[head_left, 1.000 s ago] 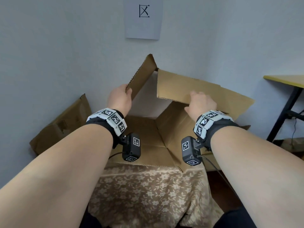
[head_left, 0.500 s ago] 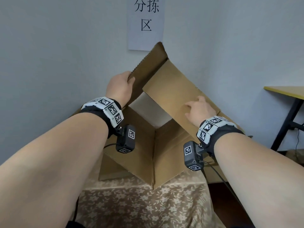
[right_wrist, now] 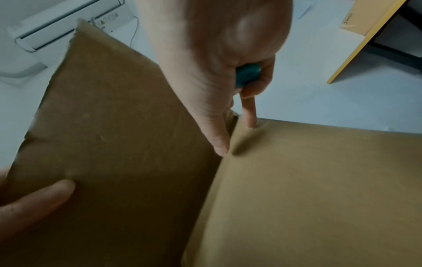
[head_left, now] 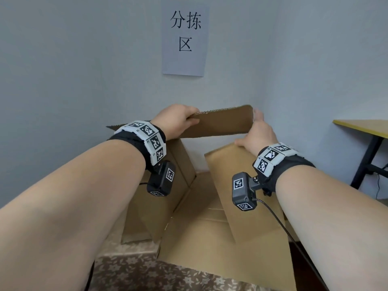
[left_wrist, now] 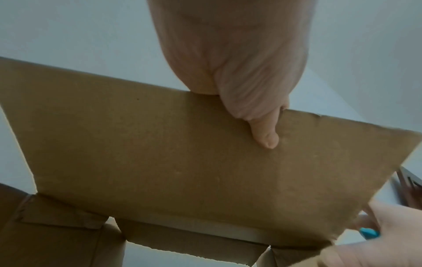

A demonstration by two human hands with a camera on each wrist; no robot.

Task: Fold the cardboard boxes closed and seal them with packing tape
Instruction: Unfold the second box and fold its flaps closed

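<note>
An open brown cardboard box (head_left: 220,248) stands on a table with a floral cloth. Its far flap (head_left: 222,122) is lifted and lies nearly level across the opening. My left hand (head_left: 178,118) grips that flap's left end, thumb (left_wrist: 266,137) on the near face and fingers hidden behind it. At the flap's right end my right hand (head_left: 257,129) holds the corner, its thumb (right_wrist: 220,144) at the seam with the right side flap (head_left: 231,185). The left side flap (head_left: 168,206) slopes inward. No tape is in view.
The floral tablecloth (head_left: 147,276) shows in front of the box. A paper sign (head_left: 185,38) hangs on the wall close behind. A yellow-edged table (head_left: 363,127) with black legs stands at the right. Camera cables hang under both wrists.
The tall far flap has swung from steeply upright to nearly level. My right hand moved from the side flap's face to the far flap's right end. The view has tilted upward.
</note>
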